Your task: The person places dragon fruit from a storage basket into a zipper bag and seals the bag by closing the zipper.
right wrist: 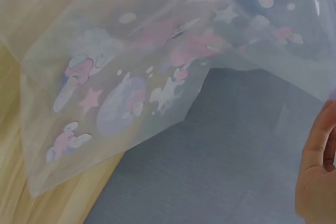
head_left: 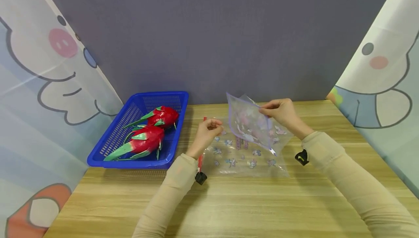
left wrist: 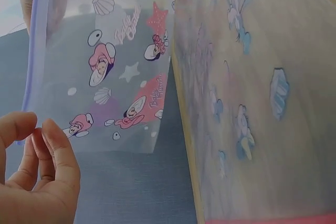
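My right hand [head_left: 283,112] pinches a clear zip bag [head_left: 243,114] by its purple edge and holds it raised over the table. Shells, stars and cartoon figures are printed on this bag, and a white slider [head_left: 273,152] sits at its lower corner. My left hand [head_left: 207,132] is just left of the raised bag, fingers loosely bent with nothing between them; in the left wrist view its fingertips [left wrist: 50,127] overlap the purple strip's lower end. Beneath both hands a second clear printed bag [head_left: 242,163] lies flat, its red strip [head_left: 200,161] on the left side.
At the left stands a blue plastic basket [head_left: 176,136] holding two red dragon fruits [head_left: 147,140] with green tips. A grey panel [head_left: 209,38] rises behind the wooden table [head_left: 242,209]. Cartoon-printed curtains [head_left: 23,140] hang on both sides.
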Tool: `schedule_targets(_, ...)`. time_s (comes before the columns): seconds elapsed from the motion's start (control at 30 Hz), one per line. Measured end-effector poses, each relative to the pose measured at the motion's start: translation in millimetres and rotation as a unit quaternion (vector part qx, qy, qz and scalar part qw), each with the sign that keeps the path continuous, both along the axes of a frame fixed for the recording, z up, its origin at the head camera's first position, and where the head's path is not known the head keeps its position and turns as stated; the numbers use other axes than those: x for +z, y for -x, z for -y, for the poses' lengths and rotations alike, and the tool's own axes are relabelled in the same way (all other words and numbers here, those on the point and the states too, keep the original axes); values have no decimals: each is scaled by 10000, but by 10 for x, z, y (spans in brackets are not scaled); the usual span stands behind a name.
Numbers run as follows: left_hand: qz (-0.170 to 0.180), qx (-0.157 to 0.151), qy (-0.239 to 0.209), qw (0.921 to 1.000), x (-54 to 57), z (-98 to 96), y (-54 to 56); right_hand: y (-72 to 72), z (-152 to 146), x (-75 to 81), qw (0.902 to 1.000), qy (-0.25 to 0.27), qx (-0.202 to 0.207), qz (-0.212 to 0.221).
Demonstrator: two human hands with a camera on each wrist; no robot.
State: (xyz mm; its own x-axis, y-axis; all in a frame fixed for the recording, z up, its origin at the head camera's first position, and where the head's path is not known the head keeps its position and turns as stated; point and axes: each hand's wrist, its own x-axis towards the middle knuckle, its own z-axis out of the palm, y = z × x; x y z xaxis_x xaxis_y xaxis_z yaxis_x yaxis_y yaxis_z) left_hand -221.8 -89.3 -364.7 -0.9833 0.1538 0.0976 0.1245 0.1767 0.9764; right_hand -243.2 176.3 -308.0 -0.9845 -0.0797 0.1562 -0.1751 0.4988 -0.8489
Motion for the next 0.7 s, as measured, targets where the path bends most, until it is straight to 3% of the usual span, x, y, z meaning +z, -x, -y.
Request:
schedule_targets(0.5,-110,-119,267,9995,-37,59,-81,-5,-29,-79,9997,-200,85,-91)
schedule_targets(0.7,-488,-441,764,9949,42,102,-231,2,-29,-89,9996,-270,88,-34)
